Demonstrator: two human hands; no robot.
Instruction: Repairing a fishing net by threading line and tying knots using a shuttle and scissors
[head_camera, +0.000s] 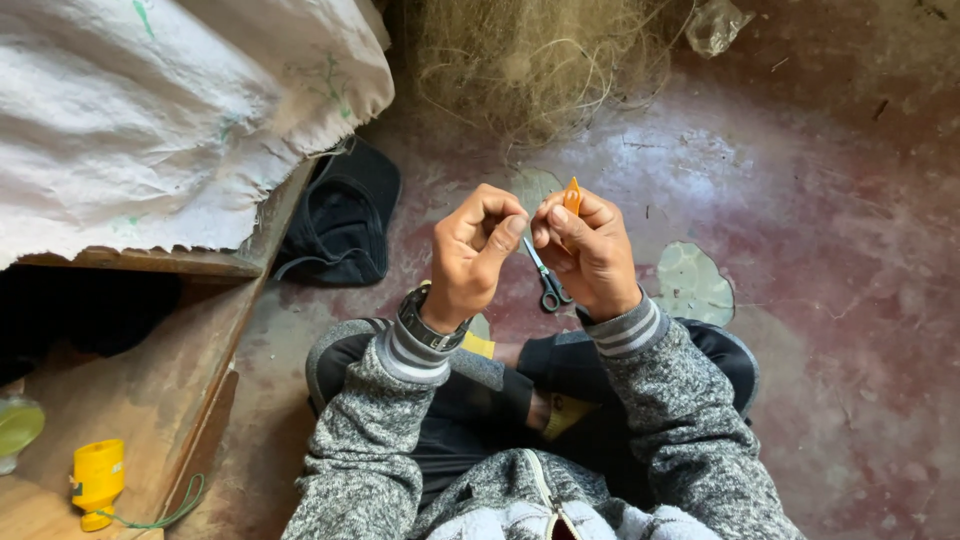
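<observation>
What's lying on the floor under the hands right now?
Under the left hand and right hand, small scissors lie on the reddish floor. The blade tips are hidden behind the fingers.

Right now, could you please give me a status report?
Left hand pinched shut. Right hand holding orange netting needle. Scissors on floor below.

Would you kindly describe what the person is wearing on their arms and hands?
Both arms are in a speckled grey knit sweater with ribbed cuffs banded in light and dark grey. The left hand and right hand are bare, without gloves. A dark wristwatch sits on the left wrist.
</observation>
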